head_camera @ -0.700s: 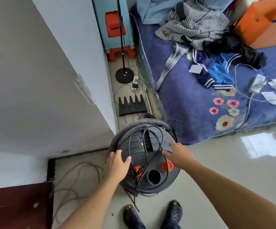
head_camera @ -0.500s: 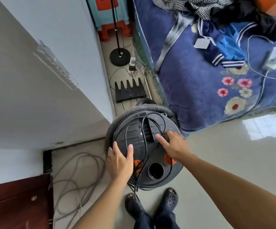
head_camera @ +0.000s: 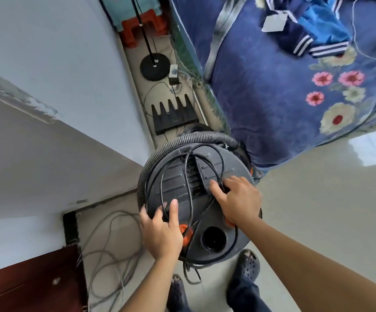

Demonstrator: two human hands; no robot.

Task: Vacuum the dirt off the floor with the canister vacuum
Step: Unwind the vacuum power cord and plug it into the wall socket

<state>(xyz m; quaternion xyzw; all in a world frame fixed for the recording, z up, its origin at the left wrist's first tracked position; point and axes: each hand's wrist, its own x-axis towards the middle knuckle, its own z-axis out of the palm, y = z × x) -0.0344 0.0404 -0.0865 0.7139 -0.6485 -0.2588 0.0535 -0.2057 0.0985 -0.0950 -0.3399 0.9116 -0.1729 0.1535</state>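
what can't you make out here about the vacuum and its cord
All in the head view:
- Right latch: mostly under the right hand.
- Whether that hand pinches the cord: its fingertips curl out of sight.
- Plug: not seen; the cord drops past the lid's near rim.
- Hose end: hidden behind the vacuum.
- Dirt on the floor: too small to tell.
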